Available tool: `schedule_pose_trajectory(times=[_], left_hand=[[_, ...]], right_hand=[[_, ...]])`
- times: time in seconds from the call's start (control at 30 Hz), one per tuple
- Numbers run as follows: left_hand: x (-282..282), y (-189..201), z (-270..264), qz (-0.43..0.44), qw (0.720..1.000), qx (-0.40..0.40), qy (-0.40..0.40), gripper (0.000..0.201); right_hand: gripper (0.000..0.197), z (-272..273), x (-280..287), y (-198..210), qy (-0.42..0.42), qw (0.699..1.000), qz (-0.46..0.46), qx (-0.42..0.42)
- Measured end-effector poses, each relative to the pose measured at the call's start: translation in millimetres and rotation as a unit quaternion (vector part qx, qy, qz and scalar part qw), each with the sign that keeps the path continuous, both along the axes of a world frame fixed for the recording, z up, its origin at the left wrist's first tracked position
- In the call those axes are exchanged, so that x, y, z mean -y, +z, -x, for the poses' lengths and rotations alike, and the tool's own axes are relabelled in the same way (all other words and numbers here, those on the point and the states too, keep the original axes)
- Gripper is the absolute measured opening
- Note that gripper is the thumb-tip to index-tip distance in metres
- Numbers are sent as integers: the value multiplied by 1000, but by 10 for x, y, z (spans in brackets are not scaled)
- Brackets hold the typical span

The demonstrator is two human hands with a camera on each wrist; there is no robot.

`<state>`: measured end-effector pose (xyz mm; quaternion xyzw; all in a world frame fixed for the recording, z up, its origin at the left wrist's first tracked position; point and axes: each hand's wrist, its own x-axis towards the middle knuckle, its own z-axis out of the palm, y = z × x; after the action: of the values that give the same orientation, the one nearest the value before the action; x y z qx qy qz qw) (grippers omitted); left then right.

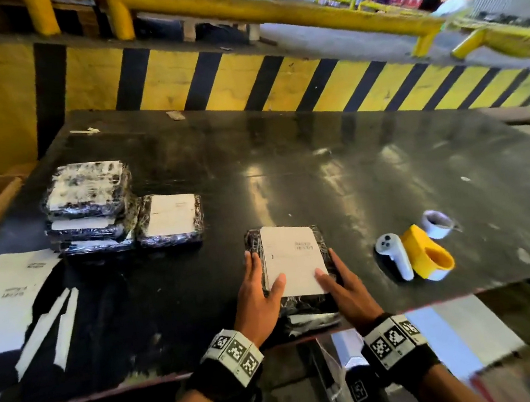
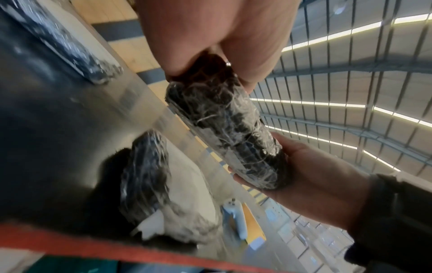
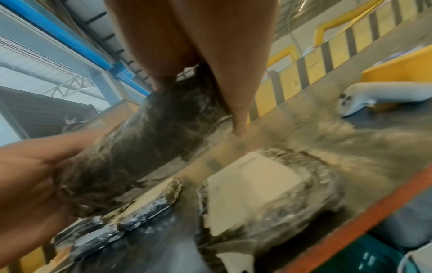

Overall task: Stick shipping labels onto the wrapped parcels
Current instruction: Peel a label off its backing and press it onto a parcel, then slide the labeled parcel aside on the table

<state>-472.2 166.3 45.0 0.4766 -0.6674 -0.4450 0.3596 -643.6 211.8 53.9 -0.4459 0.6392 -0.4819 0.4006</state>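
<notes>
A parcel wrapped in black film (image 1: 305, 302) with a white shipping label (image 1: 293, 258) on top is near the table's front edge. My left hand (image 1: 258, 287) grips its left side, thumb on the label. My right hand (image 1: 339, 282) grips the right side the same way. In the left wrist view the parcel (image 2: 224, 120) hangs clear of the table between my left hand (image 2: 210, 37) and right hand (image 2: 315, 175). The right wrist view shows the parcel (image 3: 140, 138) under my right hand (image 3: 198, 46). Another labelled parcel (image 3: 257, 184) lies just below it.
A stack of labelled parcels (image 1: 87, 205) and a single one (image 1: 170, 217) sit at the left. Label sheets (image 1: 1, 299) and backing strips (image 1: 53, 329) lie nearer. A white controller (image 1: 396, 257), yellow tape roll (image 1: 431, 255) and white roll (image 1: 437, 222) are right. A striped barrier (image 1: 239, 78) stands behind.
</notes>
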Motion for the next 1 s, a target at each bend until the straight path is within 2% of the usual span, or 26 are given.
schedule_pose_trajectory(times=[0.1,0.33,0.43,0.57,0.63,0.7,0.77,0.9,1.0], left_hand=[[-81,-116,226,-18,1000,11,-5,72],[-52,-343,538,-49,996,67,16,73],[-113,-501,602,-30,994,101,-1,74],[-131,-589,591,-25,995,98,4,74],[-135,-563,567,-30,994,108,-2,74],[-119,-493,494,-34,992,122,-13,75],[-87,-379,360,-22,992,125,-2,73],[-48,-71,-166,28,992,105,60,64],[1,78,-731,72,980,142,118,60]], right_hand=[[55,209,-89,-18,-13,1000,-18,-1],[42,531,58,-150,65,997,-34,-28],[50,594,75,-334,77,995,-25,-52],[69,676,65,-505,102,991,-34,-84],[78,736,113,-548,109,983,-35,-140],[81,714,186,-448,102,964,-10,-246],[78,604,261,-233,112,946,38,-301],[63,29,523,154,206,920,102,-318],[59,-532,768,297,282,891,109,-338]])
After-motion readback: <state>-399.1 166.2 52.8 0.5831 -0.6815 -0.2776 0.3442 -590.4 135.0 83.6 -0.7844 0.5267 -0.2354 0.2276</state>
